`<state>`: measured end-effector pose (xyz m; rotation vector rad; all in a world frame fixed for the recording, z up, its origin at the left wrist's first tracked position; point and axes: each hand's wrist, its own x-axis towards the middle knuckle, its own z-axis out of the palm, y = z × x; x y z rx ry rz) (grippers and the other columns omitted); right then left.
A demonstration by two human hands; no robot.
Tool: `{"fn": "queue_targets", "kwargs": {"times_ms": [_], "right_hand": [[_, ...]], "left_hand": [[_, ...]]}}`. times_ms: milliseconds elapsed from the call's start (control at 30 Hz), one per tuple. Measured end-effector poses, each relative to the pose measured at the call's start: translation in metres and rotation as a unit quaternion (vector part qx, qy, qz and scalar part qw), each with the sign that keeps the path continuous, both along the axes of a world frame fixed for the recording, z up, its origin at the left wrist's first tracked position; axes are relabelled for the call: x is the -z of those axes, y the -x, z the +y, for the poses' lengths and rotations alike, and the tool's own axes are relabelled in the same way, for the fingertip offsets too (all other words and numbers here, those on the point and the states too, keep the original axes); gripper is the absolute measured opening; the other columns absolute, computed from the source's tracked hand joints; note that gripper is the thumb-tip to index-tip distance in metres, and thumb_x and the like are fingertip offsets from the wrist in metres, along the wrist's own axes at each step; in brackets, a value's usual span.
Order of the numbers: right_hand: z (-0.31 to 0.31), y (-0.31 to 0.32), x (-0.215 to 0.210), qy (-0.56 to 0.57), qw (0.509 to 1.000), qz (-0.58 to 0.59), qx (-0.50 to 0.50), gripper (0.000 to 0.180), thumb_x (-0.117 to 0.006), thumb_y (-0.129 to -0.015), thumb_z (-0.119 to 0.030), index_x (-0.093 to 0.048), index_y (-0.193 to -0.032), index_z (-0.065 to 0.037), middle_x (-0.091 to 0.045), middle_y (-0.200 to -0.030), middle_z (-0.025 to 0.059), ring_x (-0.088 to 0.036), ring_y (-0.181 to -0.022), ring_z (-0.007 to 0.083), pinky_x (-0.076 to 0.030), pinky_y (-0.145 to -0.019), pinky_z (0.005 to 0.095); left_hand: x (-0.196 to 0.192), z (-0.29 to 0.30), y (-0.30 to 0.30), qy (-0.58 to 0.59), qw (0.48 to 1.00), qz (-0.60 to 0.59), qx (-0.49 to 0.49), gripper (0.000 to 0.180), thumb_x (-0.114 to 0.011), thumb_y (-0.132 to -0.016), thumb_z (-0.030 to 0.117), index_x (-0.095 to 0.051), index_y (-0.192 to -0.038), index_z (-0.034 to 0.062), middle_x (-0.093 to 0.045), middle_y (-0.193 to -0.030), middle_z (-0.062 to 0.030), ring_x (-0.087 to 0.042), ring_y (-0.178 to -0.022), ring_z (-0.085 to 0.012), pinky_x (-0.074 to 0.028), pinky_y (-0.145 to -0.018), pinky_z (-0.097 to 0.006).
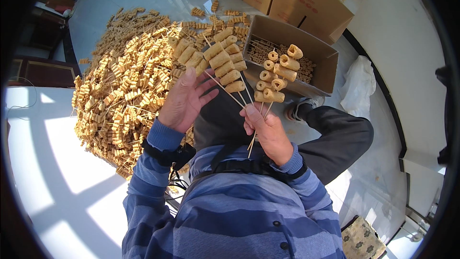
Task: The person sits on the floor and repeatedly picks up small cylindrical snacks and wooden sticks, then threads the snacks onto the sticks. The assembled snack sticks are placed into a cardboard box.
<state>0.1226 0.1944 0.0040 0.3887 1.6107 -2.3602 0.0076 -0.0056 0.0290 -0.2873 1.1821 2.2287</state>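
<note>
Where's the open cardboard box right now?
The open cardboard box is right of centre near the top of the head view, beyond the right hand and beside the printed cartons.

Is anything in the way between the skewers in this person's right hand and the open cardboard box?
Nothing visible does. The right hand holds the skewers, and some of their rolls overlap the cardboard box in this view, though their height is unclear. The left hand is farther left, away from the box.

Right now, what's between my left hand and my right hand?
In the head view, lower lengths of the skewers gripped by your right hand slant across toward your open left hand, with your dark trouser leg showing behind them.
</note>
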Motion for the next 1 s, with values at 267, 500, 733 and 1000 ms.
{"fn": "queue_targets", "kwargs": {"times_ms": [267,500,733,1000], "right_hand": [[-0.002,0.000,-0.005,0.013,1.000,-0.005,-0.011,0.030,-0.048,-0.108,-0.028,-0.060,-0.104,-0.001,-0.050,-0.075,0.0008,-0.052,-0.070,0.0115,-0.044,-0.068,0.0253],[0.005,0.003,-0.004,0.012,1.000,-0.003,0.012,0.035,-0.046,-0.108,-0.033,-0.059,-0.108,-0.001,-0.058,-0.077,0.0029,-0.060,-0.073,0.0132,-0.048,-0.071,0.0265],[0.002,0.002,-0.004,0.025,1.000,-0.008,-0.003,0.031,-0.047,-0.108,-0.029,-0.059,-0.107,-0.001,-0.055,-0.072,0.0023,-0.058,-0.069,0.0133,-0.047,-0.069,0.0262],[0.002,0.002,-0.009,0.040,0.999,-0.024,-0.025,0.031,-0.048,-0.108,-0.031,-0.057,-0.108,-0.001,-0.054,-0.070,0.0026,-0.057,-0.067,0.0136,-0.047,-0.067,0.0258]], "left_hand": [[-0.005,-0.014,0.046,-0.066,0.983,0.165,-0.038,0.032,-0.052,-0.106,0.031,-0.051,-0.124,0.0053,-0.062,-0.109,-0.0072,-0.061,-0.096,-0.0174,-0.053,-0.085,-0.033],[-0.007,-0.006,0.025,-0.040,0.983,0.179,-0.008,0.044,-0.061,-0.101,0.024,-0.046,-0.138,0.0050,-0.060,-0.104,-0.0037,-0.064,-0.095,-0.0147,-0.059,-0.078,-0.032],[0.007,0.009,0.007,-0.001,0.990,0.143,-0.013,0.047,-0.069,-0.095,0.012,-0.047,-0.135,0.0039,-0.066,-0.109,-0.0057,-0.068,-0.091,-0.0147,-0.061,-0.076,-0.032],[0.010,0.012,0.001,-0.065,0.987,0.138,-0.046,0.046,-0.068,-0.096,0.015,-0.046,-0.135,0.0027,-0.063,-0.120,-0.0092,-0.066,-0.103,-0.0169,-0.059,-0.086,-0.036]]}}
